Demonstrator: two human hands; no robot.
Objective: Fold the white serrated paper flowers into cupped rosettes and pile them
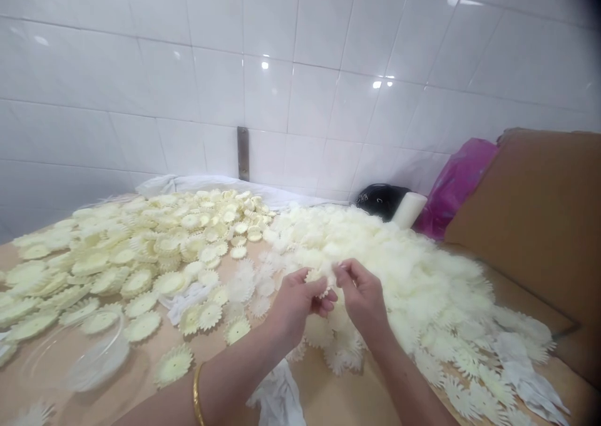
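My left hand (300,301) is closed around a small pale-yellow flower-shaped disc (320,283) with a notched edge, thumb on top. Close beside it, my right hand (361,291) pinches at the disc's far right edge; whatever lies between its fingertips is too small to make out. Beneath and behind both hands spreads a heap of loose, thin, pale petal layers (375,250). To the left lies a pile of thicker yellow-green flower discs (136,244) with fringed edges, several with a small hole in the middle.
A clear shallow bowl (98,357) sits at the left front. White cloth scraps (282,394) lie at the front and right. A cardboard box (530,244), purple plastic bag (460,181), white roll (409,210) and black bag (380,200) stand at the right, against a tiled wall (211,81).
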